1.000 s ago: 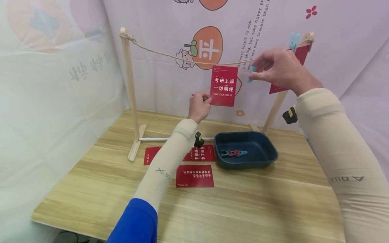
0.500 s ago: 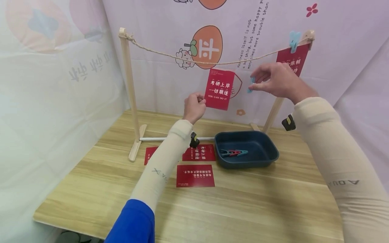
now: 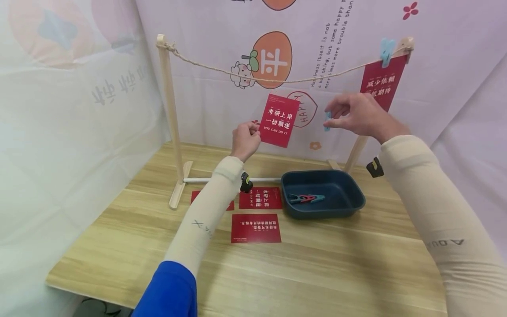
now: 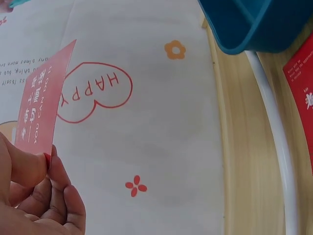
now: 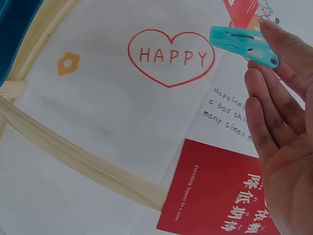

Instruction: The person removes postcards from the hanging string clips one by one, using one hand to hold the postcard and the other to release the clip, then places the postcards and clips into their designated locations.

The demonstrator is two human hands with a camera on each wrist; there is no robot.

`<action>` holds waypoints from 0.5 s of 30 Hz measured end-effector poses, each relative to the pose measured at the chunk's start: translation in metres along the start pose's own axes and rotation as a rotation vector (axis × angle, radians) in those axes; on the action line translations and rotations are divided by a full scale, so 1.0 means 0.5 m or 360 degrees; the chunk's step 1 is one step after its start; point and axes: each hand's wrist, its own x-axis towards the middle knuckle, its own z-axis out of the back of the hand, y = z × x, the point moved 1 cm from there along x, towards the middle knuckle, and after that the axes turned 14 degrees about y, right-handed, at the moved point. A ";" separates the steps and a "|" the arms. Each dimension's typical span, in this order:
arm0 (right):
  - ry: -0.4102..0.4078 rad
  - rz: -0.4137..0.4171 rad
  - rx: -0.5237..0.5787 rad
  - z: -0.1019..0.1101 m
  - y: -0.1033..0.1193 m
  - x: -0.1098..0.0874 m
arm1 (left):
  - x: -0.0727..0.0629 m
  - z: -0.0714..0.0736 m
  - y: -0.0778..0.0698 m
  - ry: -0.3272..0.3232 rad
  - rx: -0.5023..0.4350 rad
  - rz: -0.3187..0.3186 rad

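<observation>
My left hand (image 3: pixel 245 140) pinches the lower left edge of a red card (image 3: pixel 279 119) with white lettering, held tilted just below the rope (image 3: pixel 293 81). In the left wrist view the card (image 4: pixel 43 105) stands between thumb and forefinger. To its right my right hand (image 3: pixel 360 113) pinches a light blue clothespin (image 3: pixel 327 121) by one end. The right wrist view shows this clothespin (image 5: pixel 242 43) between thumb and fingertips, its jaws together. Behind the right hand, another red card (image 3: pixel 382 81) hangs from the rope under a light blue clothespin (image 3: pixel 386 53).
The rope runs between two wooden posts (image 3: pixel 170 101) on the table (image 3: pixel 317 264). A dark blue basin (image 3: pixel 322 215) holds several clothespins (image 3: pixel 305 198). Red cards (image 3: pixel 256 228) lie left of it, one partly behind my left arm. A white rod (image 3: pixel 198 180) joins the posts' feet.
My left hand has drawn the card down and left, away from the rope, tilting it. My right hand with the clothespin has moved lower, uncovering more of the hanging card.
</observation>
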 end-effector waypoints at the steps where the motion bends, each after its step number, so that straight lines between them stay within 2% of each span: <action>1: 0.0005 0.0006 -0.0001 -0.003 -0.001 0.000 | -0.001 0.003 0.003 -0.0004 0.0002 0.0005; 15: 0.0098 0.0000 0.0010 -0.044 -0.021 0.004 | -0.013 0.043 0.038 -0.0020 0.0036 0.0025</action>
